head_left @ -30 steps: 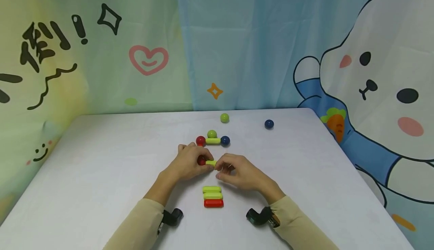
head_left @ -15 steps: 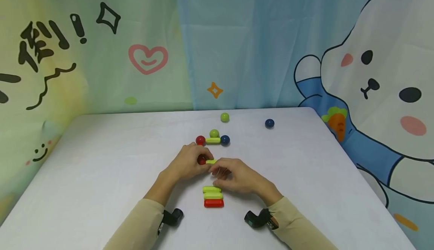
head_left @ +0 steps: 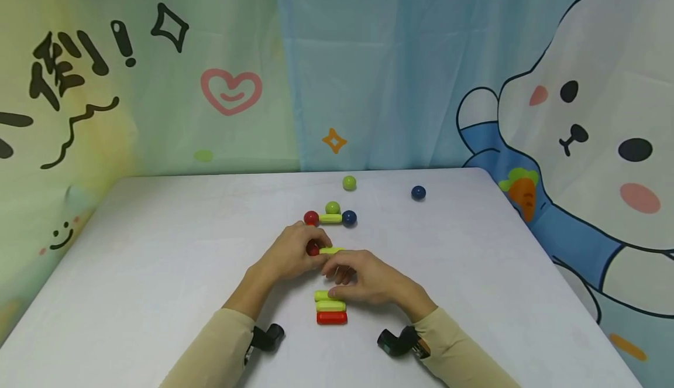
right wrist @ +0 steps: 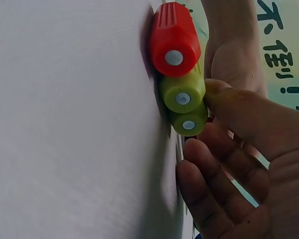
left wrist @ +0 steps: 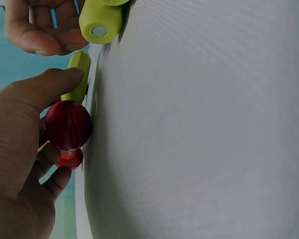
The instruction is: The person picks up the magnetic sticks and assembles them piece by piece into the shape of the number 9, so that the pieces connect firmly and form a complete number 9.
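Observation:
My left hand [head_left: 295, 252] holds a red ball [left wrist: 68, 125] joined to a yellow-green magnetic rod [left wrist: 78, 74], its thumb on the rod. Part of the ball is hidden by the fingers in the head view. Nearer the front lie two more yellow-green rods [head_left: 330, 306] and a red rod [head_left: 332, 318], side by side, with metal dots on their ends. My right hand [head_left: 368, 277] is over the farthest of these, thumb at its edge and fingers loosely bent beyond it; whether the thumb touches is unclear.
Behind the left hand, a red ball [head_left: 311, 218], a yellow-green rod [head_left: 330, 219] and a blue ball [head_left: 349, 218] form a row, with a green ball [head_left: 332, 207] behind. Farther back lie another green ball [head_left: 349, 183] and blue ball [head_left: 418, 192] on the white table [head_left: 184, 247].
My right hand has moved away from the held rod's end, toward me and slightly left, to the loose rods. The left hand stays in place. The nearer green ball has shifted slightly right.

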A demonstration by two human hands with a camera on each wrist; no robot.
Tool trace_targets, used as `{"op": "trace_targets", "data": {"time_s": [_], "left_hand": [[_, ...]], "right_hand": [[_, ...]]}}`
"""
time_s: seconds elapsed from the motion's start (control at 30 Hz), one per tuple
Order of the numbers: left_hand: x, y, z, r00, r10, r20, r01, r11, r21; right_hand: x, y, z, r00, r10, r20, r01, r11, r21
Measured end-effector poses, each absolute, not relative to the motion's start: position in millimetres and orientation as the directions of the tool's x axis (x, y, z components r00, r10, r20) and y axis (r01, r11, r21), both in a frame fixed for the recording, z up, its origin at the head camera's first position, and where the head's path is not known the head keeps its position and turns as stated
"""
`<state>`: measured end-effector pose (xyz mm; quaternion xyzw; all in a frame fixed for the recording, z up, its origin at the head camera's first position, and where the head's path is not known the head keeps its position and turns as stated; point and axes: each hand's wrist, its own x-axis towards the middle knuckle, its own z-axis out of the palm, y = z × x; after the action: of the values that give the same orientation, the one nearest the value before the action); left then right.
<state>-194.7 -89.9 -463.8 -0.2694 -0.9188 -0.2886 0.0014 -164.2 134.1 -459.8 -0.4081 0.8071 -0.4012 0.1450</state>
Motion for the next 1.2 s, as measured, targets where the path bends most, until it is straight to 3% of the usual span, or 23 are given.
{"op": "trace_targets", "data": {"time_s": [0.3,0.57,0.8,1.2], "left_hand": [[-195,-89,-466,-0.863,0.485,0.142,0.479,0.696,0.535],[-194,-89,-465,-0.861,0.487,0.143,0.479,0.687,0.546],[-194,-90,-464,-0.873,0.472,0.126,0.459,0.703,0.543],[-193,-92,-465,-0.871,0.471,0.14,0.463,0.692,0.554]], "right_hand": [[-163,136,-458,-0.603,-0.795,0.061,-0.531,0.343,-0.775],[-166,154,-456,-0.627,-0.778,0.037,-0.536,0.397,-0.745],[-167,159,-455,-0.581,-0.811,0.063,-0.602,0.377,-0.704],[-162,162,-450,-0.64,-0.768,-0.028,-0.599,0.522,-0.607]]}}
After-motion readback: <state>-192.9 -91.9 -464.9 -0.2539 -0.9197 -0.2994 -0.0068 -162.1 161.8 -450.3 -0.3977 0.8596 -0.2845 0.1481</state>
